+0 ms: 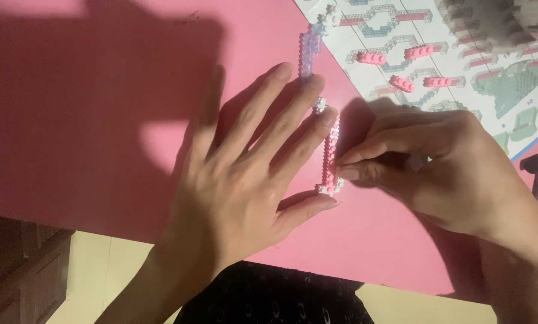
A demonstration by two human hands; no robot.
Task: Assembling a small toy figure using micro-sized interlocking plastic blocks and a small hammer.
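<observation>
Two hands: both at work over a pink table (89,120), close together at one small brick strip.
Left hand (245,174): laid flat and open, fingers spread; the fingertips and thumb rest against the left side of the pink brick strip, steadying it without clasping.
Right hand (437,174): fingers drawn together, thumb and forefinger pinching at the right edge of the strip, near its lower half.
Pink brick strip (330,157): narrow, built of tiny bricks, lying lengthwise on the table between the two hands; a white cluster caps its near end and another small white piece sits just off its far end.
Lilac brick strip (308,51): lies beyond the left fingertips, apart from the pink one, with a white cluster at its far end.
Instruction sheet (461,90): white printed paper at the upper right of the table, showing pale green, blue and pink building diagrams; several loose short pink brick pieces (371,57) lie on it.
Grey blurred object (497,24): top right corner, on the sheet; kind cannot be told.
</observation>
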